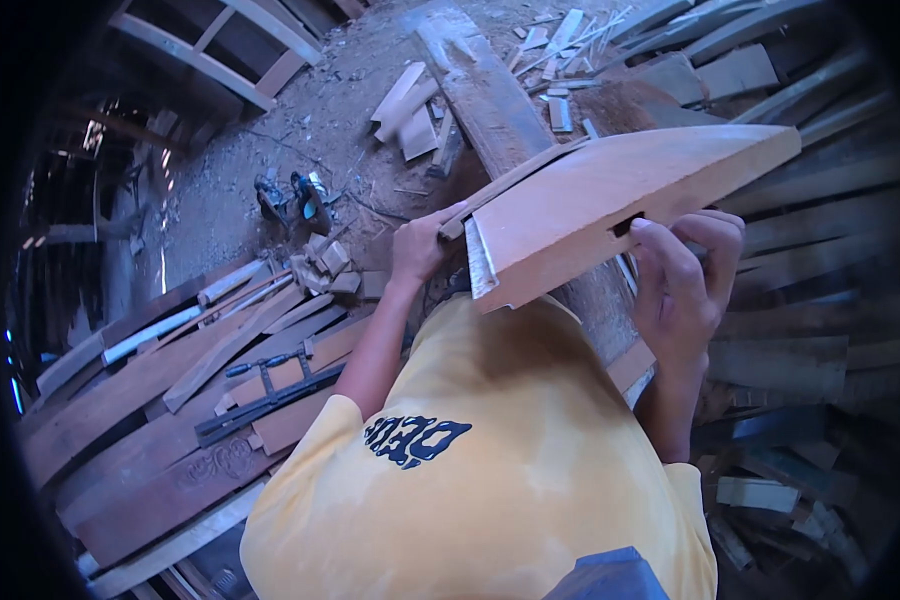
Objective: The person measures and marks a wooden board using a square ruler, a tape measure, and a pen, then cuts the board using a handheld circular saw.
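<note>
A thick, shaped wooden board (630,190) is held up in front of my body, tilted, with a small dark slot in its near edge. My left hand (420,245) is closed around a narrow wooden strip (515,182) that lies along the board's left side. At the slot, my right hand (685,275) has its thumb and curled fingers against the board's near edge; whether it grips anything small there cannot be made out. Below the board, a long plank (490,110) runs away from me.
Stacked boards (170,400) with black clamps (270,390) lie at the left. Wood offcuts (410,110) and a dark tool (310,200) are on the dirt floor. More planks (810,220) are piled at the right, and a wooden frame (195,55) stands at the upper left.
</note>
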